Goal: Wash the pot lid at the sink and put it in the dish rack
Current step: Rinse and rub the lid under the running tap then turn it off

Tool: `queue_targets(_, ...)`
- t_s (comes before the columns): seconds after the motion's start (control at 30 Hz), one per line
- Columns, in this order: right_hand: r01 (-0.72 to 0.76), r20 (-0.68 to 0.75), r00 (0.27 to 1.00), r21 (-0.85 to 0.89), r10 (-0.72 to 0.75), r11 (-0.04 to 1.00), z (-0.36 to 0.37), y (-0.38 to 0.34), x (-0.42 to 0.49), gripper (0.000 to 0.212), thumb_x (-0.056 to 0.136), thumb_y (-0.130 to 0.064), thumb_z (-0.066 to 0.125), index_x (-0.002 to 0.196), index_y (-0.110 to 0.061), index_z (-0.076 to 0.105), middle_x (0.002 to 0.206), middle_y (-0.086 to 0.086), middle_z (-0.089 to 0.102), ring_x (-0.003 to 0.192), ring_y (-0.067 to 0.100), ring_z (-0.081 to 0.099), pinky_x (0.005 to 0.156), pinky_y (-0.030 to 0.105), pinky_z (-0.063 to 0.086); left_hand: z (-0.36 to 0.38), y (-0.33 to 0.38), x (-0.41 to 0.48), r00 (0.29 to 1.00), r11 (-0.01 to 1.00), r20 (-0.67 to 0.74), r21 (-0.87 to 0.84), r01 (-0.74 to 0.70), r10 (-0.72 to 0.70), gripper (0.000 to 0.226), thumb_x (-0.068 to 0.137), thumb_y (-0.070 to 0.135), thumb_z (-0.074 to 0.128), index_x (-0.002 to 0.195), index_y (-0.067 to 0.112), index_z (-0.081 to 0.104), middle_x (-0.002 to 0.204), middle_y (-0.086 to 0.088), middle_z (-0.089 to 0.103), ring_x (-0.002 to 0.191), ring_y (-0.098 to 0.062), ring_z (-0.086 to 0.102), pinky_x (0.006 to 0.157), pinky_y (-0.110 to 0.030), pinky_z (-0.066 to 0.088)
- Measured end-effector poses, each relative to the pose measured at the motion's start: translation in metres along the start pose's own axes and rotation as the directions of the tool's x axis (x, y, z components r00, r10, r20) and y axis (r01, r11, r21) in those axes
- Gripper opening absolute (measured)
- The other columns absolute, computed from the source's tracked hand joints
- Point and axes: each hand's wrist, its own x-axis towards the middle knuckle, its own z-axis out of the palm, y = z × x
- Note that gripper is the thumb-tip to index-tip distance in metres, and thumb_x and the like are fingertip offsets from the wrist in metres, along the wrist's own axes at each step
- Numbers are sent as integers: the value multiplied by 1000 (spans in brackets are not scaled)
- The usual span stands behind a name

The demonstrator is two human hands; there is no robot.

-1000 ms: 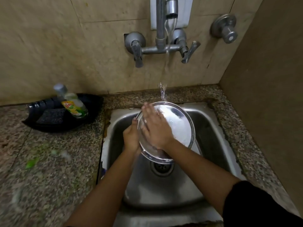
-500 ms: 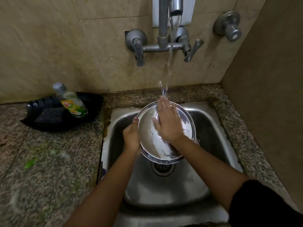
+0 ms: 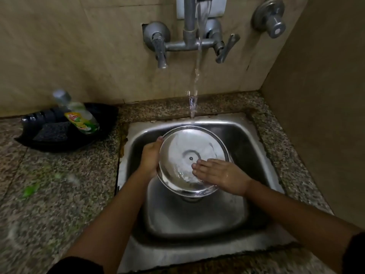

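Observation:
A round steel pot lid [image 3: 183,153] is held tilted over the steel sink [image 3: 250,147], its inner face toward me, with foam and water on it. My left hand [image 3: 150,159] grips the lid's left rim. My right hand [image 3: 219,175] lies flat with fingers together on the lid's lower right part, fingertips near its centre. Water [image 3: 196,80] runs from the wall tap [image 3: 189,34] and falls just behind the lid's top edge. No dish rack is in view.
A black tray [image 3: 59,143] on the granite counter [image 3: 49,194] at the left holds a green dish soap bottle [image 3: 79,117] and a dark scrub pad [image 3: 52,132]. A second valve [image 3: 272,22] is on the wall at upper right. A wall closes the right side.
My right hand has slid from the lid's upper middle down to its lower right, uncovering the centre. The lid has tipped a little flatter. My left hand keeps its grip.

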Motion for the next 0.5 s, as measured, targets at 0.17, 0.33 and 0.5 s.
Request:
queue_targets(0.17, -291, 58, 952, 473, 301, 831, -38, 13, 25, 32, 94, -36, 54, 113, -15, 70, 109, -2, 73, 98, 10, 68, 82, 32, 55, -11, -3, 5, 921, 924, 112, -47, 379, -372, 30, 98, 31, 44, 85, 9, 60, 78, -11, 65, 77, -24, 58, 68, -31, 52)
queue_targets(0.33, -474, 246, 719, 857, 650, 200, -54, 24, 58, 12, 83, -7, 70, 81, -18, 68, 65, -14, 70, 65, -2, 64, 63, 16, 51, -17, -8, 2, 966, 976, 178, -77, 203, -187, 59, 94, 60, 31, 115, 17, 65, 123, -8, 65, 119, -22, 56, 111, -41, 35)
queue_targets(0.5, -509, 152, 429, 855, 890, 99, -35, 41, 82, 31, 93, -25, 60, 65, -10, 57, 58, -12, 53, 53, -4, 45, 60, 21, 40, -1, 2, 1, 975, 976, -31, 13, -220, 220, 36, 97, 36, 47, 88, 7, 68, 66, -1, 63, 57, -7, 61, 56, -17, 50)
